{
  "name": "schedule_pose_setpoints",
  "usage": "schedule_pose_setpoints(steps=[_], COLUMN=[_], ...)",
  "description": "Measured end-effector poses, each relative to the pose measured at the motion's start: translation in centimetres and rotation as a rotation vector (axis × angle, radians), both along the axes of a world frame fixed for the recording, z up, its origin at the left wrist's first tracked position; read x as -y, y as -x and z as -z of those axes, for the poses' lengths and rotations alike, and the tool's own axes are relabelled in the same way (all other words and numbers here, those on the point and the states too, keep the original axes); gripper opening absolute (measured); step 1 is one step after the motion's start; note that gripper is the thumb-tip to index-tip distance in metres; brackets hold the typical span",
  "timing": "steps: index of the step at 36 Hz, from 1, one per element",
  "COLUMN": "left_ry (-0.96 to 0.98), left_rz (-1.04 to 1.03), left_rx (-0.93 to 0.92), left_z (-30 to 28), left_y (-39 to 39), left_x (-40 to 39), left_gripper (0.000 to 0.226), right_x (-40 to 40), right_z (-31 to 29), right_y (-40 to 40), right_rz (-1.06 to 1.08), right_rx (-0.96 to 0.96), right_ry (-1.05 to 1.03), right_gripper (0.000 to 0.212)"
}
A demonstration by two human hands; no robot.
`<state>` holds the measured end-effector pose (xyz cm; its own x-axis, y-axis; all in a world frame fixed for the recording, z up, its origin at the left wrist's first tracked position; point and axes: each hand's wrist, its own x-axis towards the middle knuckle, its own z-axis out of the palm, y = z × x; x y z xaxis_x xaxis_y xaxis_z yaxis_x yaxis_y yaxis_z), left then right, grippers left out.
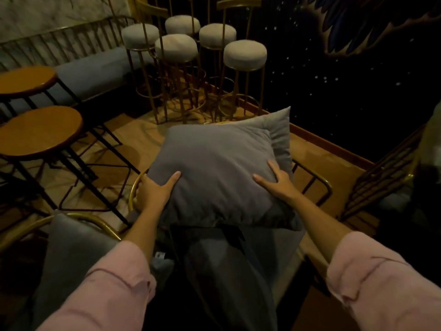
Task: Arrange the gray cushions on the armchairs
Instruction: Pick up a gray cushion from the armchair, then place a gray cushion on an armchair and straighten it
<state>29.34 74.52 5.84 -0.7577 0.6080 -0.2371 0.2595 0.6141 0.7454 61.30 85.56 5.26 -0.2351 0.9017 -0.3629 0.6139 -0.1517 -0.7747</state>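
Most of the rear cushion (280,130) is hidden by the front cushion (214,168), and the back of the armchair (319,182) is covered by both. The fingers of the left grip (154,193) are mostly concealed behind the front cushion's edge. The near armchair (71,247) and both sleeves (107,290) are cut off by the bottom edge. The wooden stools (40,132) are clipped at the left. A chair (381,173) at the right is lost in darkness.

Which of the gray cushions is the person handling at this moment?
The front cushion on the middle armchair: left hand grips its edge, right hand lies flat on it. The rear cushion stands behind it; the lower-left cushion lies apart.
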Motion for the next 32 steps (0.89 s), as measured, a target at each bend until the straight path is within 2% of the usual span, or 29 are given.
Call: schedule_pose_setpoints(steps=[3,6,7,10,12,17,22,27,32], left_ry=[0.025,0.018,0.012,-0.033,-0.064,0.012,0.135,0.178,0.121], left_rz=[-0.005,-0.018,-0.034,-0.077,-0.084,-0.077,-0.174,-0.319,-0.471], left_rx=[-0.038,-0.089,-0.136,-0.241,-0.262,-0.374,-0.389,-0.356,-0.200], left_z=[0.3,-0.3,-0.4,-0.7,-1.2,-2.4,-3.7,-3.4,-1.1], left_y=[-0.4,-1.1,-1.4,-2.6,-3.5,-3.9,-2.8,-1.4,-1.0], left_x=[0.0,0.7,1.2,3.6,5.5,11.4,19.8,29.7,37.9], left_gripper=[0.127,0.099,0.093,0.088,0.089,0.088,0.087,0.092,0.097], right_x=[-0.7,-0.2,0.1,1.1,2.2,5.6,10.1,15.5,20.7], right_z=[1.6,1.1,0.8,-0.2,-1.4,-4.4,-6.0,-5.7,-3.7], right_y=[-0.1,0.2,0.3,1.2,2.6,7.1,11.6,16.1,19.5], right_rz=[0.020,0.040,0.053,0.053,-0.007,-0.245,-0.442,-0.647,-0.854], right_rx=[0.010,0.023,0.029,-0.008,-0.052,-0.213,-0.344,-0.323,-0.245], right_ry=[0.004,-0.060,-0.129,-0.386,-0.477,-0.561,-0.523,-0.440,-0.294], right_gripper=[0.118,0.113,0.106,0.066,0.056,0.061,0.060,0.065,0.082])
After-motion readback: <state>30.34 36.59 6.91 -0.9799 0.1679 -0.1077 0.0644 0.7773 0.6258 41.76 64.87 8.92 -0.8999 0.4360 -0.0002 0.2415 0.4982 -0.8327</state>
